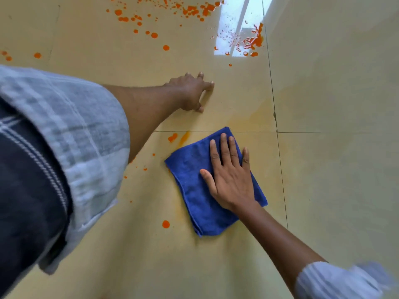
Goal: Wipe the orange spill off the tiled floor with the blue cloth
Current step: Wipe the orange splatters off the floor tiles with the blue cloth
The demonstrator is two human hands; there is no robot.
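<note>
A folded blue cloth (195, 186) lies flat on the beige tiled floor (336, 169). My right hand (230, 178) presses palm-down on the cloth's right half, fingers spread and pointing away from me. My left hand (192, 92) rests on bare floor beyond the cloth, fingertips spread, holding nothing. Orange spill drops (172, 137) lie just left of the cloth's far corner, one drop (165, 224) sits left of its near end, and many more (190, 10) are scattered across the far floor. A faint orange smear (257, 117) tints the tile past the cloth.
A bright window reflection (233, 29) lies on the far floor with an orange puddle (255, 41) at its right edge. Dark grout lines (275, 117) cross right of the cloth. My grey checked sleeve (71, 134) fills the left.
</note>
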